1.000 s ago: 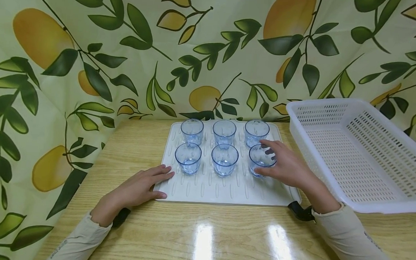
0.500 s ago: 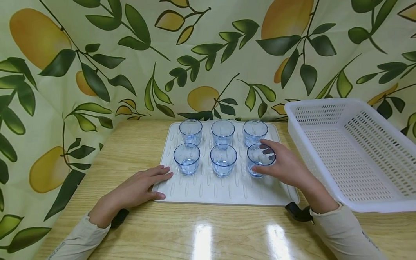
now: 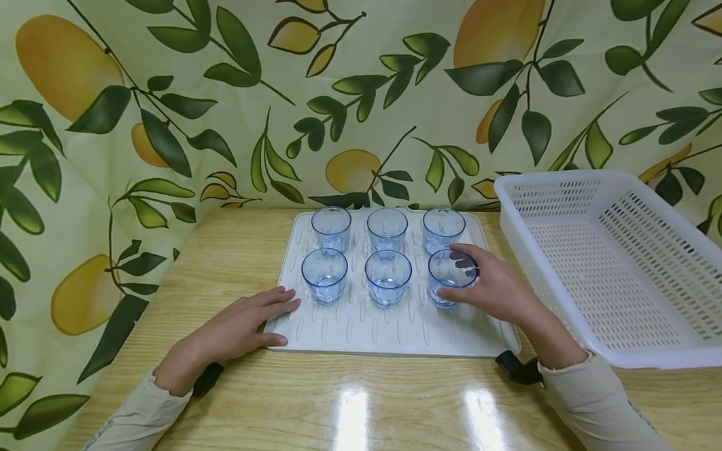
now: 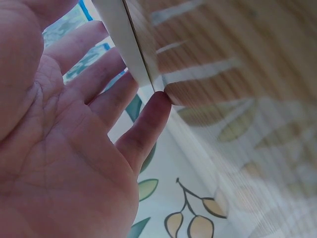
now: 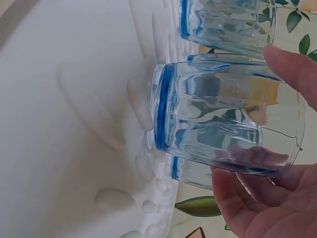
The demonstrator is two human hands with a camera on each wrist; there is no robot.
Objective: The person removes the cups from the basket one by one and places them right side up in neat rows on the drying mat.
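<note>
Several clear bluish glasses stand upright in two rows on a white ridged drying mat [image 3: 355, 331]. My right hand [image 3: 493, 283] holds the front right glass [image 3: 447, 274] around its side, thumb on one side and fingers on the other. In the right wrist view that glass [image 5: 218, 116] has its base at or very near the mat; contact is hard to tell. At the mat's left edge, my left hand [image 3: 239, 323] rests with fingers extended, touching the mat. Nearest to it is the front left glass [image 3: 324, 276].
A white perforated plastic basket [image 3: 616, 266] stands to the right of the mat, behind my right forearm. The wooden table [image 3: 266, 404] extends in front. A cloth with fruit and leaf print [image 3: 355, 109] hangs behind and on the left.
The right hand has closed in on the front right glass, which has shifted very slightly left. The left hand stays on the mat's edge.
</note>
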